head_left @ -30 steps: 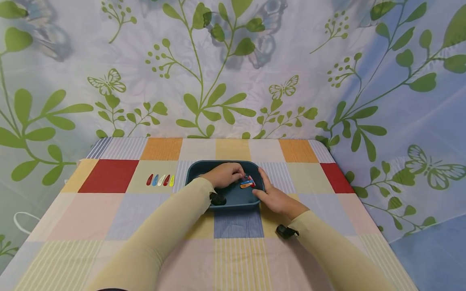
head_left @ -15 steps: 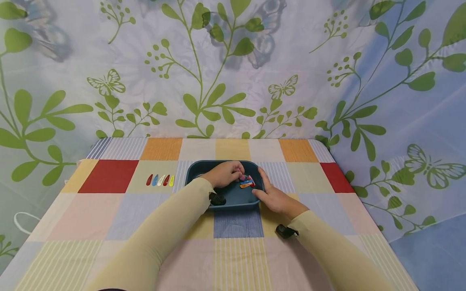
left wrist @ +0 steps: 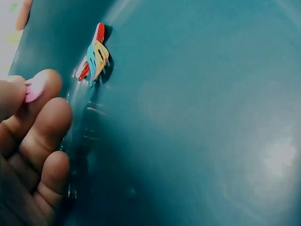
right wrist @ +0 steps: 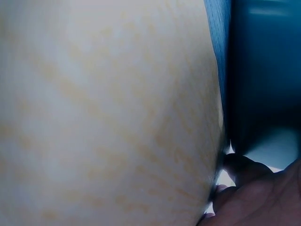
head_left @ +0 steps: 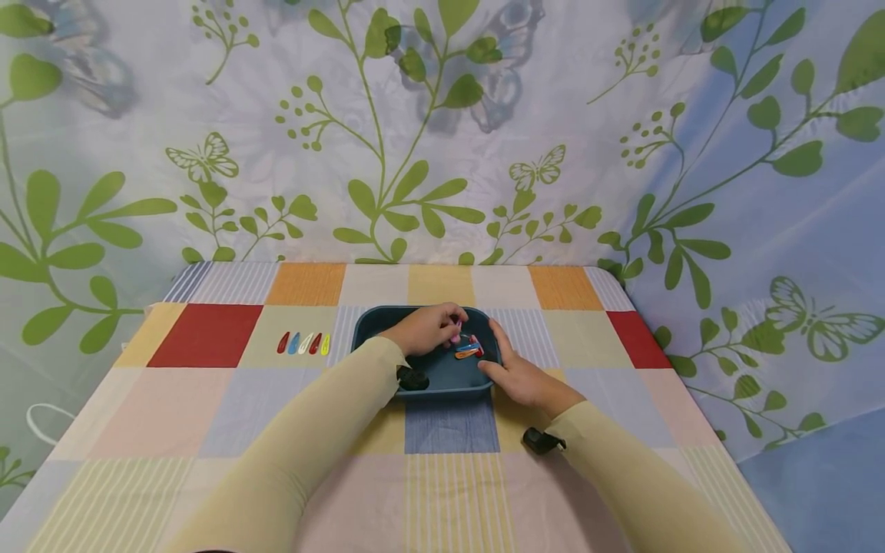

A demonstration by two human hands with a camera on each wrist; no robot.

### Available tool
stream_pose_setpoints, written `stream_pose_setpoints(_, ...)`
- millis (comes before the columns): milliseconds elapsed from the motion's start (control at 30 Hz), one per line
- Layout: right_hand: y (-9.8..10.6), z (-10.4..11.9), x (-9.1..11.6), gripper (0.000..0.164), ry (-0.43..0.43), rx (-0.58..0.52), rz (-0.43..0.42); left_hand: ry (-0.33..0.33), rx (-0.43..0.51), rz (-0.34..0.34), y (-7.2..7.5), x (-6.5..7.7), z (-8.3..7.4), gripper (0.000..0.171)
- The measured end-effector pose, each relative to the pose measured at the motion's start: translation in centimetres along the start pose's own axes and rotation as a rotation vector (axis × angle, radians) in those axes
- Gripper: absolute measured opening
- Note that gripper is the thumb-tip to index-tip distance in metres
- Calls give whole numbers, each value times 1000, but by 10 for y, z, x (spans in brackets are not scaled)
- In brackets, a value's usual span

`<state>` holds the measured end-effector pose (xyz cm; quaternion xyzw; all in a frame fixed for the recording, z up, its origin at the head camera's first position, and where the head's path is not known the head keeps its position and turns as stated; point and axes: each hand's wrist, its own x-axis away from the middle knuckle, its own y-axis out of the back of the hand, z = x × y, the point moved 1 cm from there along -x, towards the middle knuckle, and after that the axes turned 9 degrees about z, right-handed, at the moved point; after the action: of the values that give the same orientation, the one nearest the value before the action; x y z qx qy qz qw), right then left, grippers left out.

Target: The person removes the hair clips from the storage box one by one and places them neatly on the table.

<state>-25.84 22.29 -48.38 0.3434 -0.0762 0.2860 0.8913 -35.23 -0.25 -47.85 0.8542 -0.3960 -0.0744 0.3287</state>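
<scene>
Over the inside of a dark blue plastic tray (head_left: pixel 442 393), my left hand (head_left: pixel 423 329) pinches a pink snap hair clip (left wrist: pixel 35 91) between thumb and forefinger. Its other fingers are bent in the left wrist view. Just right of that hand, a small pile holds a blue hair clip (head_left: pixel 467 346), an orange hair clip (head_left: pixel 466 353) and a red hair clip (left wrist: pixel 100 32). My right hand (head_left: pixel 523 378) grips the tray's right end, thumb over the rim and fingers along the outer side. Only part of this hand shows in the right wrist view.
Left of the tray, a slanted row of several hair clips lies on the patchwork cloth (head_left: pixel 276 399): red, blue, a white hair clip (head_left: pixel 305 343), red and a yellow hair clip (head_left: pixel 326 344). A patterned curtain (head_left: pixel 429 130) hangs behind the table.
My left hand has drawn slightly up and away from the pile, and the pink hair clip now shows in its fingers. The right hand stays on the tray's end.
</scene>
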Motion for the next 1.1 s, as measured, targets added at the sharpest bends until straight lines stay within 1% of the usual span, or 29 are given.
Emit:
stream_pose_setpoints(133,0,0,0,86,8,9,-1,-14,-45,-13,6,2,-6,21)
stream_pose_setpoints(267,-2,1,0,85,5,20,-1,-24,-84,-18,17,11,-15,20)
stream_pose_setpoints(333,-2,2,0,85,-2,28,-4,-30,-93,-33,24,17,-20,21)
stream_pose_setpoints(500,-2,2,2,84,-23,45,-24,-38,-80,-75,42,33,-33,24)
stream_pose_setpoints(667,-2,-1,0,85,-31,40,-38,-38,-49,-91,55,52,-39,26)
stream_pose_setpoints(800,-2,-2,0,85,-36,34,-34,-44,-65,-125,62,68,-34,27)
stream_pose_setpoints(933,-2,-1,2,85,-31,34,-33,-48,-65,-162,70,87,-25,25)
stream_pose_setpoints(1000,-3,0,3,85,-27,30,-32,-37,-66,-183,75,98,-20,23)
stream_pose_setpoints(1100,-3,2,3,86,-26,37,-30,-4,-75,-221,83,116,-12,22)
